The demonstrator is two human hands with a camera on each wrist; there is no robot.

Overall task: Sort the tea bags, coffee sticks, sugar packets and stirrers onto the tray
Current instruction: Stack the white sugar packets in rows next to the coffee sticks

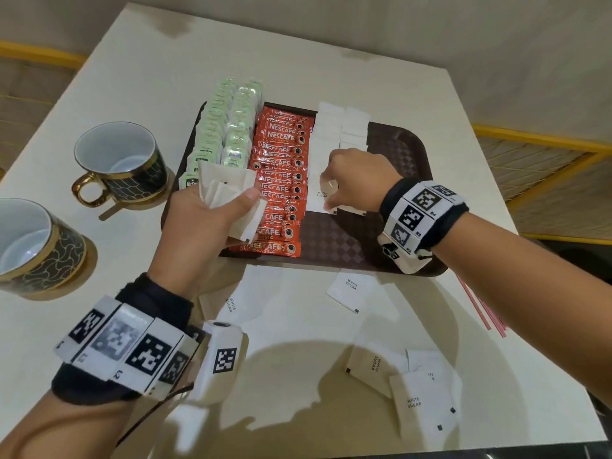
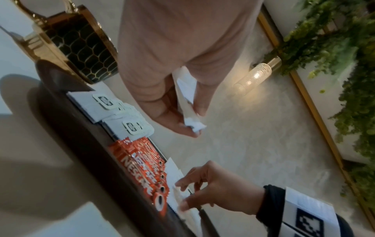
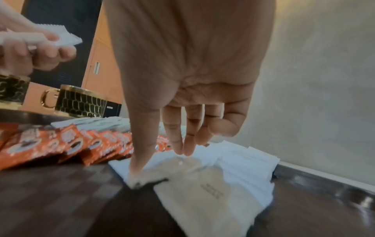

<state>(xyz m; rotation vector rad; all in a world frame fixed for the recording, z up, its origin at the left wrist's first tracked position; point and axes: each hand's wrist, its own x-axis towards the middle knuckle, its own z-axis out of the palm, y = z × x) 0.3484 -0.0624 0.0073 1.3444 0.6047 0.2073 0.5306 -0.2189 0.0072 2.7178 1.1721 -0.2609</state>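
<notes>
A brown tray carries green tea bags at the left, red coffee sticks in the middle and rows of white sugar packets to their right. My left hand hovers over the tray's near left part and grips a bunch of sugar packets, also seen in the left wrist view. My right hand is down at the near end of the sugar rows, thumb and fingers pinching a sugar packet that lies on the tray. Pink stirrers lie on the table at the right.
Loose sugar packets lie scattered on the white table in front of the tray, more of them near the front right. Two black-and-gold cups stand left of the tray. The tray's right part is bare.
</notes>
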